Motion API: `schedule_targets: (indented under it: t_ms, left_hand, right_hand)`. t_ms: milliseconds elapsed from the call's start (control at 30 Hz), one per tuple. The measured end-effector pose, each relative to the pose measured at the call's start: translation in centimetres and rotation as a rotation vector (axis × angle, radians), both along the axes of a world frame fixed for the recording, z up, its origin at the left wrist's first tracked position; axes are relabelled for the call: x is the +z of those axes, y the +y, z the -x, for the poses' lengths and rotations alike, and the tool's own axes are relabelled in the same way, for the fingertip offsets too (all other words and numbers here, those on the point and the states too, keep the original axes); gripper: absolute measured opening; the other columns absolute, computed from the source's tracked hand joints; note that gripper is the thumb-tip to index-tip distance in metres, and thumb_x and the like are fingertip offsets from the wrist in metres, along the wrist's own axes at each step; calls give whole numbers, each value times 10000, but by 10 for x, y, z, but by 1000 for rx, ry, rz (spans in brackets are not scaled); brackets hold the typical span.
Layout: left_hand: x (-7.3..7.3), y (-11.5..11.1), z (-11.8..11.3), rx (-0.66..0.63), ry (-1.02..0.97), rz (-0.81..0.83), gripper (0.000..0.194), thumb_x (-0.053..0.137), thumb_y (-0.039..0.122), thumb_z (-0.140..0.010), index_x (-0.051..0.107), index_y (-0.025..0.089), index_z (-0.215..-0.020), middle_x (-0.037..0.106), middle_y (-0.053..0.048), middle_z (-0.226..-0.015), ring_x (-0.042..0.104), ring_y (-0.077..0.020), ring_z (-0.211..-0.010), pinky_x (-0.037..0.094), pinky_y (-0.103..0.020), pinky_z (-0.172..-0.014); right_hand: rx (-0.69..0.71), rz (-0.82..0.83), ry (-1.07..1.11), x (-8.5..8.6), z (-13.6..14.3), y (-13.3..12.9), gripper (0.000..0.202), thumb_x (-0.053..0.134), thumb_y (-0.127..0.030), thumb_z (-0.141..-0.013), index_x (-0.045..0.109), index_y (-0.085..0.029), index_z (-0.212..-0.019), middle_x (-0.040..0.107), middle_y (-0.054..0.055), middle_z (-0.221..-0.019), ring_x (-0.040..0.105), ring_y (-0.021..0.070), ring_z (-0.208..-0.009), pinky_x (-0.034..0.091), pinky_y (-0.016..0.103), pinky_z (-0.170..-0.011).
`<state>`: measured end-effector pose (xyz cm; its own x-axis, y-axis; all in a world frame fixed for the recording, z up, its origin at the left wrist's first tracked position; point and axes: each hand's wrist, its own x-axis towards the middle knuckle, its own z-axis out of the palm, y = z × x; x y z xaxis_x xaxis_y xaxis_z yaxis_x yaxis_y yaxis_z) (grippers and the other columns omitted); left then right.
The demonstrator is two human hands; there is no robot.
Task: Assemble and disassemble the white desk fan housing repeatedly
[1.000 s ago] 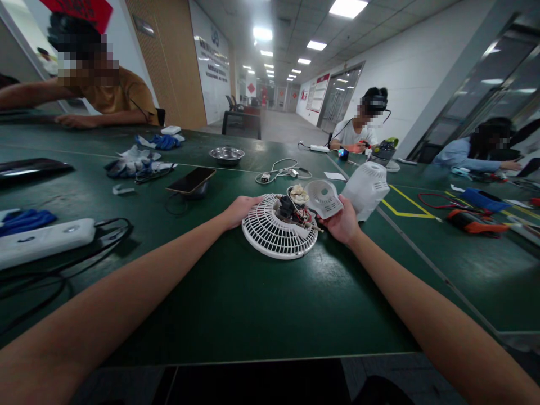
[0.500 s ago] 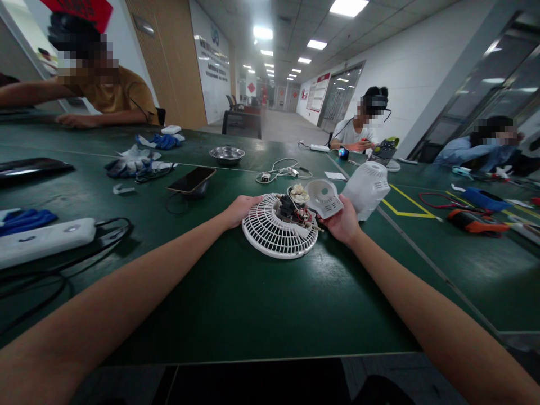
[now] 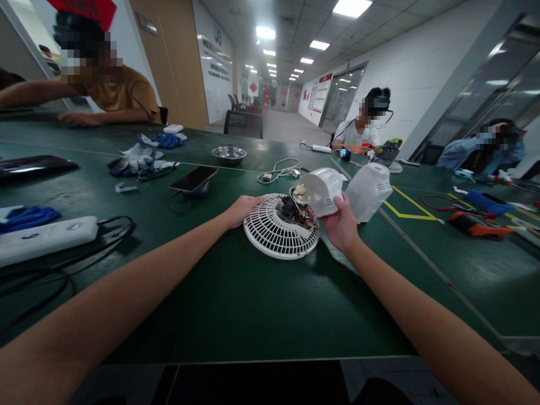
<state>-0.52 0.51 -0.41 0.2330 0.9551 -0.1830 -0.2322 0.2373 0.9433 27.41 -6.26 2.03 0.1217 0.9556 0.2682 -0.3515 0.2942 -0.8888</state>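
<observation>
A white round fan grille [image 3: 270,239] lies on the green table, with a dark motor [image 3: 291,209] and wires at its centre. My left hand [image 3: 242,211] grips the grille's left rim, thumb side up. In my right hand [image 3: 342,225] is a white plastic motor cover [image 3: 327,188], held tilted at the right side of the motor, its open side towards the wires. Whether the cover touches the motor I cannot tell. Just behind that hand stands a larger white vented housing [image 3: 367,191].
A phone [image 3: 194,179], a metal bowl [image 3: 229,154] and a white cable [image 3: 278,171] lie beyond the grille. Gloves [image 3: 137,163] and a power strip [image 3: 50,239] are at left. An orange multimeter [image 3: 478,224] sits right. Several people sit around the table.
My right hand has turned the motor cover, so its smooth outer side now shows instead of its holed inside, and raised it slightly. My left hand stays on the grille.
</observation>
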Motion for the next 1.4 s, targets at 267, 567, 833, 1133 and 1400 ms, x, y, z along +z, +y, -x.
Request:
schedule_targets:
  t_ms: [267, 567, 833, 1133, 1400]
  left_hand:
    - [-1, 1, 2, -30, 26, -26, 167, 643, 205, -961, 756, 83, -951, 776, -145, -880, 748, -195, -777, 598, -324, -764]
    - [8, -8, 4, 200, 369, -445, 349, 807, 237, -784, 746, 160, -1118, 704, -139, -1282, 622, -277, -1250, 486, -337, -1022]
    - [40, -31, -8, -277, 752, -1041, 685, 743, 547, -812, 596, 136, -1340, 676, -181, -1295, 656, -322, -1106, 497, -493, -970]
    - [51, -38, -12, -364, 820, -1059, 682, 746, 636, -747, 655, 130, -1195, 660, -157, -1184, 640, -285, -1001, 511, -410, -817]
    - [49, -34, -12, -392, 922, -1089, 662, 695, 651, -781, 680, 143, -1205, 637, -170, -1199, 594, -339, -1088, 481, -494, -900]
  right_hand:
    - [7, -202, -465, 2, 13, -23, 907, 906, -219, -657, 473, -409, -1432, 654, 28, -1112, 579, 303, -1104, 507, 543, -1026]
    - [-37, -271, -769, 8, 8, -23, 842, 871, -271, -706, 494, -409, -1446, 657, 39, -1192, 584, 316, -1105, 429, 612, -1106]
    - [-111, -378, -1008, 4, 2, -14, 853, 776, -391, -787, 337, -319, -1516, 615, 102, -1328, 647, 332, -1093, 580, 586, -918]
    - [25, -440, -1043, 7, -5, -19, 912, 774, -498, -802, 273, -329, -1546, 636, 108, -1310, 656, 357, -1107, 517, 635, -1002]
    - [7, -357, -1043, 7, -1, -18, 1010, 851, -516, -733, 283, -326, -1546, 656, 120, -1311, 664, 375, -1121, 515, 664, -999]
